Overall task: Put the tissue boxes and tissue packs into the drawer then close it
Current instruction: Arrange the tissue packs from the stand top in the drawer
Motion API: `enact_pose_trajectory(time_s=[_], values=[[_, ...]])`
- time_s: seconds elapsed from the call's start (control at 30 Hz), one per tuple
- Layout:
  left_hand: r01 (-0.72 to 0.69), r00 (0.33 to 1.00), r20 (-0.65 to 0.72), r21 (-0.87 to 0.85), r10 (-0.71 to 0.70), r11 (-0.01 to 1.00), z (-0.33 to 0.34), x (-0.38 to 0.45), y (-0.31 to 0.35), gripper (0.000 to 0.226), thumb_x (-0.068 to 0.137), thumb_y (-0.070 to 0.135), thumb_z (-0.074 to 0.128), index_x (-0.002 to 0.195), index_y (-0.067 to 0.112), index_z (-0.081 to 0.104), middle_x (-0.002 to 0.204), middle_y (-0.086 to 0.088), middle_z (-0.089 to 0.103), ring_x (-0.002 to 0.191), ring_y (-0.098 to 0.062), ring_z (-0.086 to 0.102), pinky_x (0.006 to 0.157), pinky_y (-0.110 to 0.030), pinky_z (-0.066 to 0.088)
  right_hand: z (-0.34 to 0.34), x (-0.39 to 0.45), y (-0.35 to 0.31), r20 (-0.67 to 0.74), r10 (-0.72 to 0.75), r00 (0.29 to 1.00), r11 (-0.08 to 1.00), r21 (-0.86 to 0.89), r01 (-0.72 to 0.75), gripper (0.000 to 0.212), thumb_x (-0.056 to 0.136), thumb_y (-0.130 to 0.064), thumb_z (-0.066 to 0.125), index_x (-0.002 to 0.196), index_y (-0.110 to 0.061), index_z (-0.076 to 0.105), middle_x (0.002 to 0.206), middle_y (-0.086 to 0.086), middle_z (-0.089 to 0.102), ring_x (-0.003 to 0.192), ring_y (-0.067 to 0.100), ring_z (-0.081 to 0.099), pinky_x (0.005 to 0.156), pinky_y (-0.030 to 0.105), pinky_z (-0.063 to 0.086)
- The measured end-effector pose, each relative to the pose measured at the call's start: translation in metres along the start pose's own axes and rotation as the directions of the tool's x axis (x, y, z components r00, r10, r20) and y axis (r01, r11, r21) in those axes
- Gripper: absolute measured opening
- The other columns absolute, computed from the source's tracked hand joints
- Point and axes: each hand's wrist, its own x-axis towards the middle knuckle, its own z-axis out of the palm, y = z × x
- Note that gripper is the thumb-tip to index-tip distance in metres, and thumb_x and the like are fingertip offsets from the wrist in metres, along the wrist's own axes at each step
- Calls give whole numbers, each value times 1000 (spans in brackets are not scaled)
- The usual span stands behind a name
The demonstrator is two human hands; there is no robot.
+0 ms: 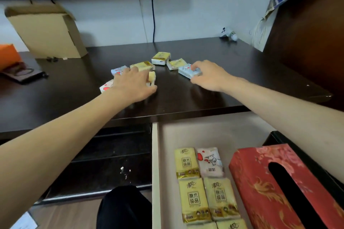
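Tissue packs (161, 58) lie scattered mid-tabletop, glossy plastic wrappers on dark polished wood. Left hand (134, 83) spreads flat over a yellow pack (151, 77), fingers loosely open. Right hand (208, 75) pinches a pale blue pack (187, 71), thumb under, fingers on top. Open drawer (154, 163) at the front edge holds flat yellow packs (193, 199) and a red patterned tissue box (260, 182).

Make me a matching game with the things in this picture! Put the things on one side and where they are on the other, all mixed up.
Things:
1. red tissue box
2. cardboard box
3. blue tissue pack
4. small white toy

Places:
A. under the right hand
B. back left of the tabletop
C. inside the open drawer
D. back right of the tabletop, by the wall

Pairs: 1-C, 2-B, 3-A, 4-D
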Motion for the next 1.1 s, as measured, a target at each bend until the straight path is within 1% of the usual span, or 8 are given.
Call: enact_pose_trajectory(time_s=[0.27, 0.47, 0.6, 0.73, 0.8, 0.87, 0.93, 1.1], values=[[-157, 987, -57, -171, 150, 973, 5, -15, 10, 44, 86, 66, 48, 89, 23, 60, 111, -4, 59, 95, -29, 59, 78, -46, 50, 1, -38, 18, -97, -198, 975, 959, -227, 172, 23, 95, -38, 58, 115, -29, 63, 120, -2, 53, 117, 21, 49, 76, 36, 36], [-180, 983, -69, -259, 167, 949, 5, -23, 18, 47, 76, 72, 57, 78, 25, 55, 106, 3, 52, 92, -23, 57, 75, -45, 52, -14, -45, 21, -115, -248, 962, 956, -187, 224, 15, 90, -44, 64, 99, -32, 63, 110, -8, 55, 109, 16, 48, 72, 39, 42], [-87, 993, 51, -256, 103, 963, -2, -23, 25, 71, 69, 91, 33, 87, 27, 55, 113, 2, 50, 94, -22, 55, 75, -42, 49, -15, -23, 15, 17, -199, 980, 980, 20, 199, 40, 85, -36, 75, 122, -27, 61, 139, 0, 48, 127, 19, 43, 95, 36, 40], [-146, 989, -33, -95, 144, 985, -9, -23, 17, 56, 75, 77, 43, 102, 29, 53, 119, 2, 56, 96, -20, 57, 66, -36, 44, -11, -10, 11, 210, -172, 962, 966, 227, 123, 36, 88, -12, 68, 121, -26, 63, 138, 3, 47, 105, 8, 52, 72, 17, 35], [-140, 989, -47, -69, 137, 988, -11, -21, 12, 62, 76, 76, 48, 115, 28, 53, 125, 3, 56, 102, -22, 58, 69, -37, 45, -12, -10, 10, 229, -176, 957, 968, 215, 127, 38, 87, -11, 69, 120, -27, 62, 132, 2, 48, 92, 5, 50, 66, 18, 34], [-193, 978, 44, -177, 203, 965, -12, -19, 8, 78, 77, 77, 52, 138, 28, 45, 147, 4, 44, 127, -23, 48, 91, -45, 46, -15, -15, 11, 225, -192, 955, 975, 152, 160, 35, 86, -17, 72, 117, -30, 62, 128, 0, 48, 96, 8, 50, 69, 21, 36], [-252, 935, 184, -256, 303, 933, -13, -18, 5, 86, 81, 72, 56, 152, 31, 30, 163, 5, 21, 145, -22, 24, 113, -48, 29, -19, -23, 13, 232, -218, 948, 976, 65, 209, 34, 85, -28, 77, 113, -35, 59, 122, -2, 47, 104, 15, 47, 77, 27, 39], [-324, 849, 361, -222, 386, 920, -10, -21, 6, 76, 92, 60, 50, 155, 27, 25, 165, 3, 13, 147, -26, 22, 116, -44, 23, -33, -42, 21, 299, -258, 919, 953, -77, 293, 45, 80, -58, 77, 114, -41, 53, 114, -7, 46, 110, 14, 36, 84, 33, 39]])
